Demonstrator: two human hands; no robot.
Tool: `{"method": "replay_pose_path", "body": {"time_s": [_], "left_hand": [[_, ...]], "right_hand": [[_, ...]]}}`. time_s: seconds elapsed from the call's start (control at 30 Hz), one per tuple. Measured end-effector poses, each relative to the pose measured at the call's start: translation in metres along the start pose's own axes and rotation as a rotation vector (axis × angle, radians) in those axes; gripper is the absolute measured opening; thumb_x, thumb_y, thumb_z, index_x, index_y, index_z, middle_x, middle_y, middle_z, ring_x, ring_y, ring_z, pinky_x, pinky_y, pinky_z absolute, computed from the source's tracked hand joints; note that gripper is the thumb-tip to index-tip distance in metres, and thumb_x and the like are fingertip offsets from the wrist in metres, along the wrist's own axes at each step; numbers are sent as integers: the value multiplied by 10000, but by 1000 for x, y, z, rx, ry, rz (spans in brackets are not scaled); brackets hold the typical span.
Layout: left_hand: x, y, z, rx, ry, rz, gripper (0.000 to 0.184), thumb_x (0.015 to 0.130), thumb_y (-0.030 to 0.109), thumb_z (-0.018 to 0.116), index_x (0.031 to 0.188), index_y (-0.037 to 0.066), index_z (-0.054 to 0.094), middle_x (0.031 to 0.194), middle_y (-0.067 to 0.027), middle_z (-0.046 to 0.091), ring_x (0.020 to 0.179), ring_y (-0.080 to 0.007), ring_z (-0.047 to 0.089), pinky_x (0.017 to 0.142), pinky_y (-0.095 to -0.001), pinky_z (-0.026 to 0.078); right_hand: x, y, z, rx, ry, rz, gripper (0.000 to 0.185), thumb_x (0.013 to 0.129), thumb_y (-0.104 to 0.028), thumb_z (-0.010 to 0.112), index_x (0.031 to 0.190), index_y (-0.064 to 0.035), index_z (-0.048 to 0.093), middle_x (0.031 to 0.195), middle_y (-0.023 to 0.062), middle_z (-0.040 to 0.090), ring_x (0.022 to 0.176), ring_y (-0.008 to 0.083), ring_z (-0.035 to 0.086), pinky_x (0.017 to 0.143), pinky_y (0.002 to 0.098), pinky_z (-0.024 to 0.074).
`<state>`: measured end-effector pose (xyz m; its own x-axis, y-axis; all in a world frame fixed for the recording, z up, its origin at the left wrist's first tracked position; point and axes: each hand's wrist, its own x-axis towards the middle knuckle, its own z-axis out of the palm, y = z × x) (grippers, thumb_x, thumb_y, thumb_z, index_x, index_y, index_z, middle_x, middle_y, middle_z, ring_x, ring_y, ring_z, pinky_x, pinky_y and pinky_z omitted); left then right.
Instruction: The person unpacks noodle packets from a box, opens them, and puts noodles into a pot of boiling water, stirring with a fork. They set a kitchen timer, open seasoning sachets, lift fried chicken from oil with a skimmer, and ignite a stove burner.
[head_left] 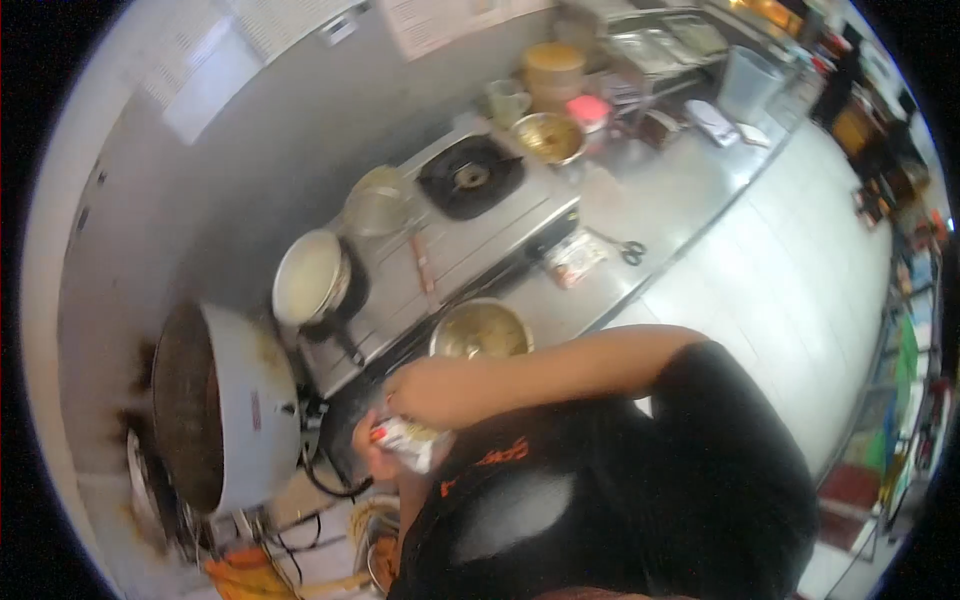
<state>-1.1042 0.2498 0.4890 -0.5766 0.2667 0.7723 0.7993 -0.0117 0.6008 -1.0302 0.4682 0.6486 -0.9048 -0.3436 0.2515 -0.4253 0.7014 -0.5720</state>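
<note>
A small white packet [412, 443] with a red spot is held close to my body. My left hand [372, 450] has its fingers wrapped around the packet's side. Over its upper edge sits my right hand [432, 392], closed, with its fingertips hidden. Just beyond my right forearm stands a metal bowl [482, 328] with something pale inside, partly covered by the arm. A flat printed packet [576, 258] and black-handled scissors [631, 252] lie on the steel counter [655, 200].
A gas stove [470, 178] carries a white pot [307, 278] and a clear container [380, 205]. A large metal drum [255, 400] stands at the left. Another bowl [550, 138], a pink-lidded jar [588, 112] and a clear bin [750, 85] are farther back.
</note>
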Motion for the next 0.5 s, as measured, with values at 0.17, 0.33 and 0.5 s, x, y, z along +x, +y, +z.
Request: {"method": "replay_pose_path", "body": {"time_s": [0.17, 0.33, 0.5], "left_hand": [[31, 35, 17, 401, -51, 128, 884, 636, 384, 771, 1309, 45, 309, 1213, -207, 497, 1024, -309, 556, 881, -446, 466], [39, 23, 27, 247, -28, 166, 902, 541, 287, 758, 1288, 35, 322, 1178, -203, 505, 977, -304, 559, 856, -436, 469], [42, 11, 38, 171, 27, 293, 934, 445, 190, 745, 1267, 25, 334, 1143, -199, 513, 930, -298, 562, 831, -427, 473]], "right_hand": [[5, 6, 7, -7, 131, -115, 157, 734, -174, 606, 806, -59, 686, 886, 134, 623, 853, 325, 634, 720, 415, 515], [16, 15, 18, -98, 79, -187, 166, 709, -172, 634, 791, -39, 691, 831, 142, 648, 801, 339, 645, 682, 437, 521], [13, 8, -3, -171, -72, -45, 162, 688, -147, 651, 785, -27, 702, 770, 157, 682, 758, 352, 659, 650, 444, 518]]}}
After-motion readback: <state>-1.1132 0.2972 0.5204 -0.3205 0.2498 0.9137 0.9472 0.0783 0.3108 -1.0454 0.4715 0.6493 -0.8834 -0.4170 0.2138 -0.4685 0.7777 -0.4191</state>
